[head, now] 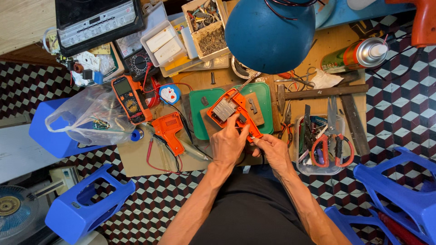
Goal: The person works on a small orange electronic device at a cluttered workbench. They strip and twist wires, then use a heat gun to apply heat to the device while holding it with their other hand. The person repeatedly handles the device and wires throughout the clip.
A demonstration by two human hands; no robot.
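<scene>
My left hand [228, 144] clamps the opened orange tool half [234, 115] over the counter [136, 156], while my right hand [272, 149] pinches its handle end. It looks light, rigid and brittle-edged, so I'd hold the shell, clear of the exposed metal block [224, 109].

I am looking straight down from my head camera, fairly near, over the cluttered workboard [136, 159] and floor.

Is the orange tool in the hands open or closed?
Open: the orange tool shows its grey inner block, and its other orange half lies apart.
</scene>
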